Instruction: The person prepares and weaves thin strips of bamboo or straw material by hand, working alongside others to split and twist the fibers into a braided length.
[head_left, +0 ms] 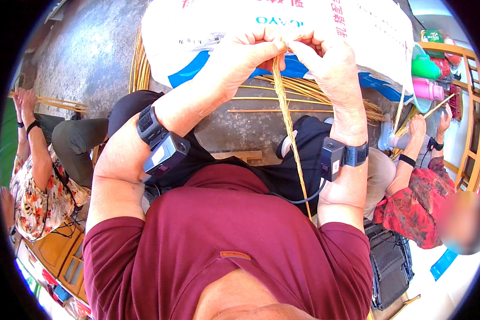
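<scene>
A dried straw stalk [287,114], golden with a bushy, frayed upper part, hangs from my fingers down past my right forearm and thins toward its lower end. My left hand [253,52] pinches it near the top between thumb and fingers. Close beside it, my right hand [328,60] has thumb and fingertips closed on the same top end. Fingertips overlap there, so fine strands between them are hard to make out. Behind both hands lies a large white woven sack [368,48] with blue and red print.
More straw stalks [304,90] lie on the grey floor beneath the sack's edge, and another bundle [139,64] stands left of it. Co-workers sit on both sides, holding stalks: a floral shirt [42,197] left, a red patterned one [416,205] right. A wooden rack [472,106] stands far right.
</scene>
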`<action>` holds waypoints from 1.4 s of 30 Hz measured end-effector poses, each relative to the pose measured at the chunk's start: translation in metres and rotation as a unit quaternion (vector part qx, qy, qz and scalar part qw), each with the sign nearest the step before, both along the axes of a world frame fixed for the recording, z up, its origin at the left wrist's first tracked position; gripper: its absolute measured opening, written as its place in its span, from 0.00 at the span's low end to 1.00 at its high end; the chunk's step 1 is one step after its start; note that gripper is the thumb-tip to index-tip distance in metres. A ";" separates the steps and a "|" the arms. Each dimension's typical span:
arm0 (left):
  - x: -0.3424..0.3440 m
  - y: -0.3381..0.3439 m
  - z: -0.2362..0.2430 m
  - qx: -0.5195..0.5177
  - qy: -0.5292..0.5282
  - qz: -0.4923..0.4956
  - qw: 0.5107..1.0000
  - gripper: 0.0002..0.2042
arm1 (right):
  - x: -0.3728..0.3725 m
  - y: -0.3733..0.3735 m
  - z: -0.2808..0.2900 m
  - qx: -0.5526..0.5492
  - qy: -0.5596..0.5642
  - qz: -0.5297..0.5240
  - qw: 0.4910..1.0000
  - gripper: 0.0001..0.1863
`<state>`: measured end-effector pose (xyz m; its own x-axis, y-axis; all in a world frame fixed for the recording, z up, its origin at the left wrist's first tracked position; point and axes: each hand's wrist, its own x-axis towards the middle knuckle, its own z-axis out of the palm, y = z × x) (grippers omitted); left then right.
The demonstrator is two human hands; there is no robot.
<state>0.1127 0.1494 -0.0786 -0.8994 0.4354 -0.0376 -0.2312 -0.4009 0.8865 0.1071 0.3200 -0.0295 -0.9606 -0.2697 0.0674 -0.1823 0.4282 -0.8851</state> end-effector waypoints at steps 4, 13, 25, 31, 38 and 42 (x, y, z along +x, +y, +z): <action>0.002 0.001 0.000 -0.017 -0.001 0.008 1.000 0.07 | 0.000 0.000 -0.008 0.014 0.022 -0.003 1.000 0.08; 0.002 -0.001 -0.001 -0.027 -0.018 -0.007 0.999 0.08 | 0.002 -0.003 -0.009 0.097 0.108 -0.034 0.989 0.07; 0.005 -0.004 -0.002 -0.039 0.031 0.024 0.998 0.08 | 0.005 -0.004 -0.006 0.039 0.048 -0.041 0.997 0.09; 0.011 -0.007 0.000 -0.065 0.068 0.029 0.995 0.09 | 0.015 -0.010 0.001 0.018 0.004 -0.014 1.000 0.08; 0.017 -0.003 0.002 -0.060 0.045 0.035 0.997 0.08 | 0.019 -0.011 -0.001 0.049 0.051 -0.018 0.997 0.06; 0.017 0.001 0.004 -0.027 0.012 0.070 0.997 0.07 | 0.018 -0.009 -0.003 0.052 0.040 -0.012 0.998 0.06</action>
